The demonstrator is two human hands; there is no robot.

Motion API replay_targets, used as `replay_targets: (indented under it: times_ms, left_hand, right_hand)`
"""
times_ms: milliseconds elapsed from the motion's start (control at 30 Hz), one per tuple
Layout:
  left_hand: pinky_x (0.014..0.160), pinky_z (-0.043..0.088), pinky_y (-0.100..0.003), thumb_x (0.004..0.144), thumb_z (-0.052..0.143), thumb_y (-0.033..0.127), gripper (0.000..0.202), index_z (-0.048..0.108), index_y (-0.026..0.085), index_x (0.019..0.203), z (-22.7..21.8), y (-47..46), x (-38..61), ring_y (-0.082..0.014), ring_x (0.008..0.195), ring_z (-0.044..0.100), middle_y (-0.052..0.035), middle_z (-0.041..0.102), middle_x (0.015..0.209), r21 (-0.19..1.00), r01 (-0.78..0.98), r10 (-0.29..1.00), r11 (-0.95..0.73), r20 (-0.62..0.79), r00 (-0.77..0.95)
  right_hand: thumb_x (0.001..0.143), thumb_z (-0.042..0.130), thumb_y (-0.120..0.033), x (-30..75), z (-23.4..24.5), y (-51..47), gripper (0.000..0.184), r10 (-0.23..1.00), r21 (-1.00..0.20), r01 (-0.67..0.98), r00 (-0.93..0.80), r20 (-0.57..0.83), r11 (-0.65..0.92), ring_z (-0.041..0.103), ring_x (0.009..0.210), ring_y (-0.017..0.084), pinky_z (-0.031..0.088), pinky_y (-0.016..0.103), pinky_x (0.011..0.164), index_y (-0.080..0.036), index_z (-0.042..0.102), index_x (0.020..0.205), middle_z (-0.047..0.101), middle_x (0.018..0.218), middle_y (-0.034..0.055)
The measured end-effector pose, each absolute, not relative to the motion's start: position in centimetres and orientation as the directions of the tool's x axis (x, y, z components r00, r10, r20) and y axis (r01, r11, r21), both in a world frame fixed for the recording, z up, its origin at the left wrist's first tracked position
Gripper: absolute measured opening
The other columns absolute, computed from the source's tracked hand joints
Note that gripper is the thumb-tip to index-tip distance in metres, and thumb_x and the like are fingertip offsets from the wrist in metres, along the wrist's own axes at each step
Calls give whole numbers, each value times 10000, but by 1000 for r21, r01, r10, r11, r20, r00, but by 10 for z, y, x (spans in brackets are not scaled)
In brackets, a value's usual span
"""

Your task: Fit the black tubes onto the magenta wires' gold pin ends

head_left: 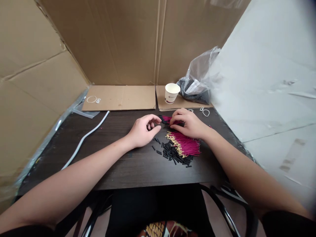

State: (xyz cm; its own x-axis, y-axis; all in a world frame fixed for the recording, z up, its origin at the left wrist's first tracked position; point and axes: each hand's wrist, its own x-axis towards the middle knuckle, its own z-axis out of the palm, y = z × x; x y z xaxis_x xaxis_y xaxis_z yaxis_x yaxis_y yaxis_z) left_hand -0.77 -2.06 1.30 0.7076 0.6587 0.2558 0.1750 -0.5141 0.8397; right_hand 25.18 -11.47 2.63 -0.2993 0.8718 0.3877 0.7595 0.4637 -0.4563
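My left hand [144,130] is held above the table, left of the wires, its fingers loosely curled and its thumb apart from them. Nothing shows in it. My right hand [186,123] bends over a small bundle of magenta wires with black ends [165,119]; its fingers close round some of these wires and partly hide them. Just below lies a larger pile of magenta wires [189,143], their bare gold-coloured pin ends pointing left. Many short black sleeves [170,152] are heaped beside and under those ends, with several scattered to the left.
A white paper cup [172,93] and a clear bag of black pieces [197,89] stand on flat cardboard [119,97] at the back. White rubber bands [205,113] lie nearby. A pale tube [84,138] crosses the left side of the table. Tall cardboard walls surround the back and left.
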Motion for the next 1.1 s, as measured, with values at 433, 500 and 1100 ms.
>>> replay_targets:
  times_ms: [433,500,1100]
  left_hand:
    - [1038,588,-480,945,731,228,295,726,206,1239,11,-15,-11,-276,1124,695,-106,777,1246,673,341,651,-656,276,707]
    - [1136,566,-528,967,722,244,382,699,200,1346,10,-13,-11,-309,1246,682,-126,760,1339,644,359,639,-675,267,722]
    - [1324,405,-651,993,733,504,939,345,240,1807,1,-7,-10,-445,1529,484,-209,484,1572,610,471,622,-638,46,782]
  right_hand:
    - [888,920,-455,299,30,-111,545,971,-498,835,-178,159,235,681,944,254,544,395,817,-191,734,1327,754,1146,99]
    - [891,908,-487,306,31,-111,572,989,-529,836,-135,60,146,633,771,194,514,355,710,-176,736,1340,753,1070,74]
    - [1049,771,-423,286,17,-101,554,943,-437,835,-285,175,333,705,1216,306,583,544,1143,-217,694,1557,605,1506,171]
